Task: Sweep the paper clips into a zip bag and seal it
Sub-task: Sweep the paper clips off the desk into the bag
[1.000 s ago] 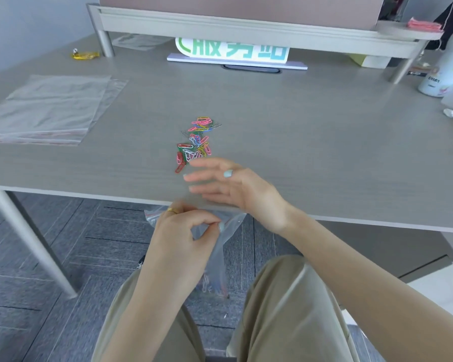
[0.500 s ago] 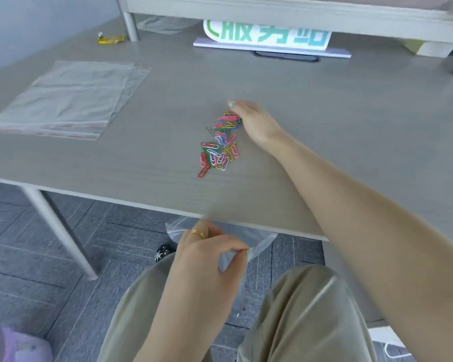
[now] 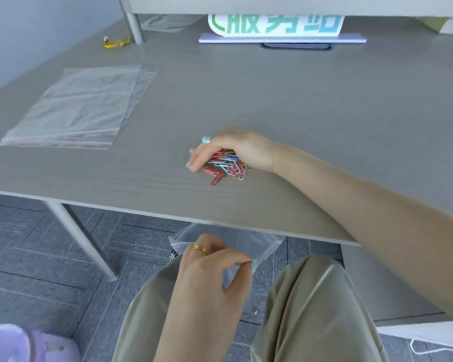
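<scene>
From my view looking down, the right hand (image 3: 233, 150) lay cupped on the grey desk (image 3: 311, 105), fingers loosely curved over a pile of coloured paper clips (image 3: 226, 167). Below the desk's front edge, the left hand (image 3: 209, 267) pinched the rim of a clear zip bag (image 3: 256, 244), holding its mouth open. Spare clear bags (image 3: 76, 108) lay flat at the desk's far left.

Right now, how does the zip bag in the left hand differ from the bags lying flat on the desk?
The held zip bag hangs below the desk edge, pinched by the left hand; the flat bags lie stacked on the desk's far left. The held one looks smaller. Both are clear plastic.
</scene>
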The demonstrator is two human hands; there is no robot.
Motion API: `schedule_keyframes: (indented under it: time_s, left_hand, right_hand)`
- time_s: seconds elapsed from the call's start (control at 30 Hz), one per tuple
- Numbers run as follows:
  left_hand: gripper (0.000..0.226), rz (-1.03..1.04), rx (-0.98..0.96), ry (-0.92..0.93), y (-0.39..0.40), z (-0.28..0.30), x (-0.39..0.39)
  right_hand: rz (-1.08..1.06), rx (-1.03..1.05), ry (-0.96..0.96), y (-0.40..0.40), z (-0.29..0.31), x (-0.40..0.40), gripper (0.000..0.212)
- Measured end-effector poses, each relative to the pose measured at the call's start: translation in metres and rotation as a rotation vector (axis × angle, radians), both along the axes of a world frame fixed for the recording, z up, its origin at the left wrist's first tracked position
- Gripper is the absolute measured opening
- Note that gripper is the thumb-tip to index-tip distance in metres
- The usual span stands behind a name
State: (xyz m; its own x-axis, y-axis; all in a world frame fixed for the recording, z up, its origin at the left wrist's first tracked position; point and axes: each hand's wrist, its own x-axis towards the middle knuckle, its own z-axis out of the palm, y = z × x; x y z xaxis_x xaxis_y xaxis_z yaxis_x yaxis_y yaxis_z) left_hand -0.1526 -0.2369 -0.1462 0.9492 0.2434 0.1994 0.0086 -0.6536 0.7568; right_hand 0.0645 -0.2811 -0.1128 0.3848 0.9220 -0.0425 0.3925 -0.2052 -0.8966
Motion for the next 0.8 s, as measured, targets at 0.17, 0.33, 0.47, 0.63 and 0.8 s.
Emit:
schedule_keyframes:
  time_s: [0.17, 0.33, 0.47, 0.63, 0.8]
  left_hand:
    - [0.018, 0.015, -0.012, -0.024, -0.004, 0.001, -0.006]
    - [0.007, -0.003, -0.047, 0.000, -0.009, 0.007, -0.005]
    - [0.009, -0.041, -0.052, 0.037, -0.013, 0.010, -0.002]
    - [0.010, -0.024, -0.022, 0.027, -0.019, 0.011, 0.004]
    - [0.014, -0.056, -0.022, 0.025, -0.022, 0.013, 0.009]
  right_hand:
    - [0.026, 0.037, 0.014, -0.022, -0.003, -0.028, 0.045]
    - [-0.049, 0.062, 0.028, -0.048, -0.002, -0.046, 0.044]
    - [-0.169, 0.108, 0.035, -0.065, -0.002, -0.056, 0.044]
    - [-0.609, 0.159, 0.004, -0.102, 0.002, -0.061, 0.040]
    - [-0.657, -0.113, -0.171, -0.130, 0.001, -0.086, 0.038]
